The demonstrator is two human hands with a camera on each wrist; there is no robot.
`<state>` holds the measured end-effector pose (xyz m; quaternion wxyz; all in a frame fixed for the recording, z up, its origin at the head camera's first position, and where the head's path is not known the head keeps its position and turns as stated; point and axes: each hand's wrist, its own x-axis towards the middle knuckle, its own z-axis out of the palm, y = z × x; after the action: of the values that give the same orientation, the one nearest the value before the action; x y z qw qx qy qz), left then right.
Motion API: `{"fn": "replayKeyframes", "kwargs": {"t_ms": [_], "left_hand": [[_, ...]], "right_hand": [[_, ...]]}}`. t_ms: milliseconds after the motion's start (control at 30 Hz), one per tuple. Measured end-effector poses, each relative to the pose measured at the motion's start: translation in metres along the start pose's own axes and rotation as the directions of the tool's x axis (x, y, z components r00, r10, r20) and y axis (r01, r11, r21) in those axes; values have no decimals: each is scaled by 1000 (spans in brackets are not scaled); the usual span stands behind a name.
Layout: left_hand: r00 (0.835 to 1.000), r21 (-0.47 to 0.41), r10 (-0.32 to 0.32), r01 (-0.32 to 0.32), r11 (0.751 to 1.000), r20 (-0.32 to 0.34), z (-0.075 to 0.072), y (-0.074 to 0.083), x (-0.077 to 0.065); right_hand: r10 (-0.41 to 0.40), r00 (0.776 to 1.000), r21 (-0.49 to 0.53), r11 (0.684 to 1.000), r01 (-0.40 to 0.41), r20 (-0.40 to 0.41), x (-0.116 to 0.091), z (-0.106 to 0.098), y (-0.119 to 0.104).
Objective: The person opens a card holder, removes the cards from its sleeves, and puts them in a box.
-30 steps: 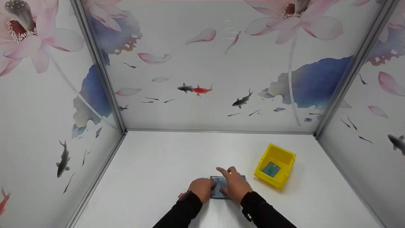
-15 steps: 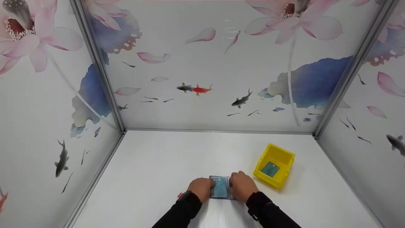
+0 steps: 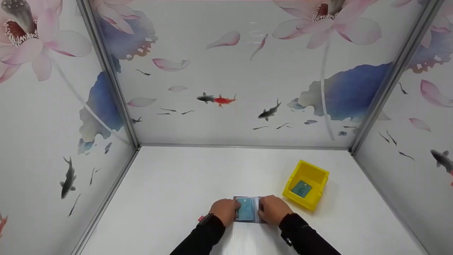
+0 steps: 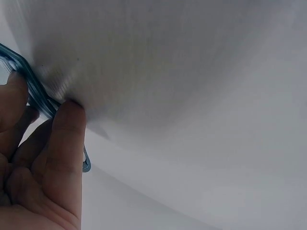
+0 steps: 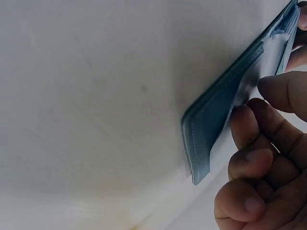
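A blue-green card holder (image 3: pixel 245 209) lies spread on the white table, with a light-blue card visible on its left part. My left hand (image 3: pixel 224 211) grips its left edge; in the left wrist view the thumb is on the inner side and the fingers (image 4: pixel 69 124) are behind the cover. On the other side, my right hand (image 3: pixel 275 209) pinches a clear plastic sleeve (image 5: pixel 276 48) between thumb and forefinger. The right wrist view shows the stitched cover (image 5: pixel 204 124) beneath that sleeve, with the remaining fingers curled beside it.
A yellow plastic bin (image 3: pixel 314 172) stands to the right of the hands, holding a dark green card (image 3: pixel 301 189). White panels printed with flowers and fish wall in the table at the back and both sides, joined by metal posts (image 3: pixel 109 76).
My right hand has moved off the middle of the card holder to its right side, uncovering the light-blue card, and its raised forefinger now pinches the sleeve. My left hand stays in place.
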<state>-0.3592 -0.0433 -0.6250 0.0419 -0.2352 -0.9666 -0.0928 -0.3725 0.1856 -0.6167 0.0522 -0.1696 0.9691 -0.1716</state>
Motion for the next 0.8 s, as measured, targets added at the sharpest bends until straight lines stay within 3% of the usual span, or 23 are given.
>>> {"fn": "replayKeyframes", "kwargs": {"t_ms": [233,600,800], "left_hand": [[1000,-7,-21,21,1000,20,3,0,1],[1000,7,-3,3,1000,15,5,-3,0],[1000,5,6,-6,1000,-3,5,-2,-1]], "right_hand": [[-48,998,96,994,44,42,4,-2,1],[-168,986,260,952,161,6,-4,-5,4],[-207,978,271,943,192,29,-4,-7,5]]}}
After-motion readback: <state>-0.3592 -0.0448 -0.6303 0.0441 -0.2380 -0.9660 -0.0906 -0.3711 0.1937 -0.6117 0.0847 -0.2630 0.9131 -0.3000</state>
